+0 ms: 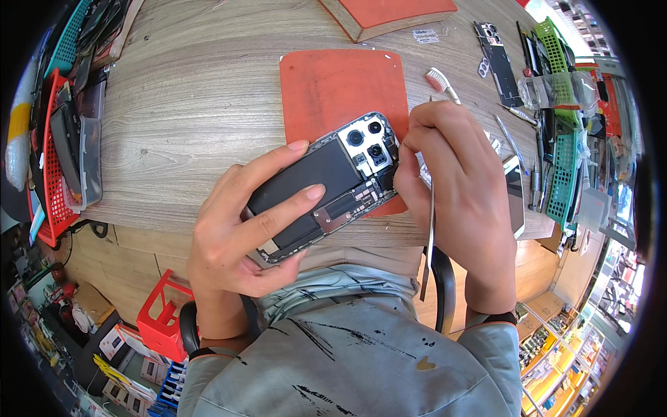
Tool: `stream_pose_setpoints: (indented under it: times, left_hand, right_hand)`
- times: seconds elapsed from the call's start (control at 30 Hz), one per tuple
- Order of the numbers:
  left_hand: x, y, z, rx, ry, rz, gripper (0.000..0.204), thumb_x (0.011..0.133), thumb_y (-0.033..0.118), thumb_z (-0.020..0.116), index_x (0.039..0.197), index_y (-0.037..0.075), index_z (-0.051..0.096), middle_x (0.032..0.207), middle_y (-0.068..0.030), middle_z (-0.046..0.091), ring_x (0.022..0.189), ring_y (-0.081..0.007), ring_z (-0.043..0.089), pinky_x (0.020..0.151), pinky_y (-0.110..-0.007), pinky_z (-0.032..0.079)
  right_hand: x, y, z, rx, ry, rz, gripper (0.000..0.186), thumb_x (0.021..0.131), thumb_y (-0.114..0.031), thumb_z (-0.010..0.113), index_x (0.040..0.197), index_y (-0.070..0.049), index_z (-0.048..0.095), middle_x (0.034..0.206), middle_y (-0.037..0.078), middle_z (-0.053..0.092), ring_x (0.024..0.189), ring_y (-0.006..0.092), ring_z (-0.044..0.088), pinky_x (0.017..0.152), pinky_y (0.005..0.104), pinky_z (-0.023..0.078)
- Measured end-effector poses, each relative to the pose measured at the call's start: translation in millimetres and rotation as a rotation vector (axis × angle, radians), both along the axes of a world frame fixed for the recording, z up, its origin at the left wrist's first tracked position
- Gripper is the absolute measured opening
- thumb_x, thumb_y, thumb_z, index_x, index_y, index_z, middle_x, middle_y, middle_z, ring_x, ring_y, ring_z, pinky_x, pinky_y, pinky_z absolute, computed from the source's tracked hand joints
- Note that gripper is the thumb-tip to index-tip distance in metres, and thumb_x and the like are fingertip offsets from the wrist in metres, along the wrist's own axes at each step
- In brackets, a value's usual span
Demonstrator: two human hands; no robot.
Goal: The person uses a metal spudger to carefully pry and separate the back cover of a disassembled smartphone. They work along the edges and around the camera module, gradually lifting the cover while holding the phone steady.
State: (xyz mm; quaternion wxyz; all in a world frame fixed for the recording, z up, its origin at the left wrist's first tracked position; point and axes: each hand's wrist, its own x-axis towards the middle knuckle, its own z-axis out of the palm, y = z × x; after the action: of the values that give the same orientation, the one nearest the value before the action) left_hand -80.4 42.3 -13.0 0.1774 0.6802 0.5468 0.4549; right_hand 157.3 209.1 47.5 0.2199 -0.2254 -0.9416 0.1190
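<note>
An opened smartphone (306,182) is tilted above the near edge of the table, with its black battery, circuit board and camera module uncovered. My left hand (243,222) grips it by its sides, one finger lying across the battery and the thumb at the lower edge. At the camera end, my right hand (458,167) is closed in a pinch against the phone's right edge. A thin, flat metal tool (430,243) passes through that hand, its long end hanging toward my lap. The right fingertips hide whatever they touch on the phone.
Under the phone lies an orange mat (340,83), with an orange block (389,15) beyond it. To the right are a toothbrush (445,85), a phone frame (497,66), another phone (515,196) and green baskets (561,174). A red basket (52,160) stands left.
</note>
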Motion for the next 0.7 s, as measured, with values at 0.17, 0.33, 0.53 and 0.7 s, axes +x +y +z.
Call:
stream_pose_setpoints:
  times: [0.17,0.33,0.53,0.7]
  left_hand:
    - [-0.2,0.9,-0.8,0.019,0.010,0.001,0.073,0.059,0.016,0.079,0.131,0.004,0.087,0.149,-0.0359,0.069,0.116,-0.0403,0.078,0.094,-0.041,0.063]
    - [0.3,0.6,-0.1,0.020,0.013,0.005,0.072,0.059,0.015,0.079,0.131,0.005,0.087,0.149,-0.0356,0.069,0.116,-0.0400,0.078,0.093,-0.041,0.063]
    - [2.1,1.1,-0.7,0.036,-0.017,0.014,0.076,0.057,0.015,0.084,0.133,0.005,0.087,0.151,-0.0326,0.070,0.110,-0.0375,0.077,0.089,-0.039,0.059]
    - [2.7,0.1,-0.3,0.022,-0.027,0.021,0.076,0.057,0.015,0.084,0.133,0.005,0.087,0.152,-0.0321,0.070,0.110,-0.0371,0.077,0.089,-0.039,0.059]
  right_hand:
    - [-2.2,11.6,-1.3,0.004,-0.008,0.083,0.034,0.076,0.013,0.081,0.104,0.003,0.064,0.113,0.017,0.065,0.102,0.0394,0.070,0.096,0.0496,0.061]
    - [2.9,20.7,-3.9,-0.073,-0.017,0.114,0.031,0.079,0.014,0.077,0.104,0.003,0.063,0.114,0.017,0.065,0.099,0.0386,0.069,0.094,0.0483,0.060]
    - [17.2,29.4,-0.9,-0.068,0.118,-0.039,0.025,0.087,0.013,0.078,0.106,0.002,0.065,0.113,0.017,0.066,0.097,0.0353,0.070,0.090,0.0443,0.059]
    - [19.7,19.6,-6.3,-0.094,0.073,0.016,0.021,0.091,0.004,0.082,0.107,0.001,0.069,0.113,0.017,0.065,0.100,0.0403,0.070,0.109,0.0504,0.061]
